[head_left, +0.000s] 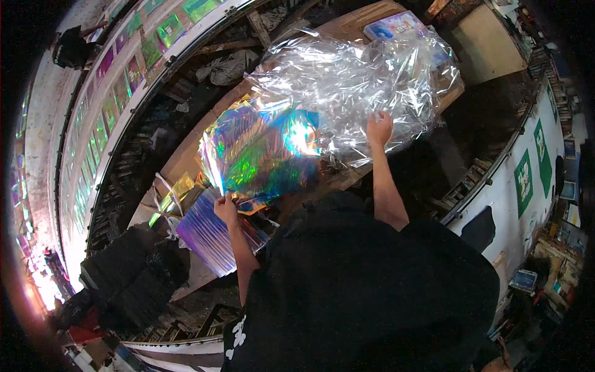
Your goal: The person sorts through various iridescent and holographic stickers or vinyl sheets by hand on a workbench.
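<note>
My left hand [227, 209] pinches the lower left corner of a shiny iridescent film sheet [257, 149], which shows green, blue, gold and violet. Below that hand lies a stack of purple-blue iridescent sheets [214, 232] with fanned edges. My right hand [379, 129] rests at a heap of crumpled clear plastic film [334, 80], its thumb and fingers a little apart and no firm hold visible. The clear film overlaps the right side of the iridescent sheet. Both lie on a cardboard-covered work surface [189, 149].
A printed blue-and-white package [396, 26] sits at the far end, partly under the clear film. Black bundled material [133, 273] is at the lower left. A long white surface with iridescent pieces [118, 87] runs along the left. A white panel with green signs [524, 180] stands at the right.
</note>
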A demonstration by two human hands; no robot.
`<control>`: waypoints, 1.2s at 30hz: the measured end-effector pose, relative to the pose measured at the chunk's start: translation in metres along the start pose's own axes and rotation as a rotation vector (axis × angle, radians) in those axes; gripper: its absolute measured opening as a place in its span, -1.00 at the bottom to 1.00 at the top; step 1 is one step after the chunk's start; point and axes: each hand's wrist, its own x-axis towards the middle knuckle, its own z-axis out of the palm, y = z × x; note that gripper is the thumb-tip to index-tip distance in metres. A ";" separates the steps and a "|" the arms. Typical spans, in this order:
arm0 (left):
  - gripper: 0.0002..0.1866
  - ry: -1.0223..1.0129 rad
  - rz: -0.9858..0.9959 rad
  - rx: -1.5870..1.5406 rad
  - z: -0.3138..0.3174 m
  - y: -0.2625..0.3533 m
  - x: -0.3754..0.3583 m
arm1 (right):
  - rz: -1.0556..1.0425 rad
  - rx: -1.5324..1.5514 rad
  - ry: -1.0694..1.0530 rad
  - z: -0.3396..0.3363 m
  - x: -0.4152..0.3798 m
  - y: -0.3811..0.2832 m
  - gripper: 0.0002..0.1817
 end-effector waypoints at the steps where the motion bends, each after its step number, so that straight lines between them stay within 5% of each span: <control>1: -0.73 0.001 0.044 0.102 0.002 0.011 -0.002 | 0.006 0.037 -0.105 0.001 0.013 0.001 -0.56; 5: -0.77 -0.031 -0.065 0.051 0.000 0.006 0.016 | -0.069 0.157 -0.445 0.003 0.095 0.029 -0.74; 8: -0.76 -0.053 -0.103 0.025 -0.004 -0.006 0.025 | 0.058 0.547 -0.417 -0.026 0.159 0.026 -0.80; 9: -0.74 -0.066 -0.111 -0.018 -0.004 -0.012 0.027 | 0.015 0.445 -0.304 -0.057 0.160 -0.003 -0.79; 10: -0.74 -0.066 -0.115 -0.021 -0.003 -0.012 0.022 | -0.263 0.174 -0.072 -0.076 0.166 -0.018 -0.76; 11: -0.74 -0.078 -0.106 -0.020 -0.002 -0.009 0.016 | -0.257 0.087 -0.007 -0.115 0.140 -0.078 -0.72; 13: -0.74 -0.080 -0.101 -0.016 -0.003 -0.010 0.009 | -0.445 0.216 -0.062 -0.134 0.106 -0.130 -0.63; 15: -0.74 -0.103 -0.109 -0.058 0.000 -0.018 0.010 | -0.909 0.186 -0.173 -0.121 0.064 -0.147 -0.56; 17: -0.75 -0.080 -0.082 -0.054 0.004 -0.018 0.007 | -0.957 0.169 -0.507 -0.108 -0.004 -0.153 -0.52; 19: -0.75 -0.050 -0.068 -0.055 0.006 -0.021 0.008 | -1.383 -0.037 -0.763 -0.081 -0.047 -0.132 -0.34; 21: -0.75 -0.052 -0.081 -0.063 0.004 -0.021 0.010 | -1.430 -0.330 -0.931 -0.079 -0.083 -0.118 -0.05; 29: -0.69 -0.124 -0.122 -0.052 -0.012 -0.021 -0.002 | -1.334 -0.586 -1.031 -0.068 -0.055 -0.088 0.12; 34: -0.69 -0.183 -0.106 -0.103 -0.014 -0.038 0.006 | -1.036 -0.777 -0.744 -0.072 0.033 -0.102 0.14; 36: -0.71 -0.187 -0.139 -0.099 -0.013 -0.038 0.010 | -0.753 -0.776 -0.595 -0.074 0.061 -0.105 0.15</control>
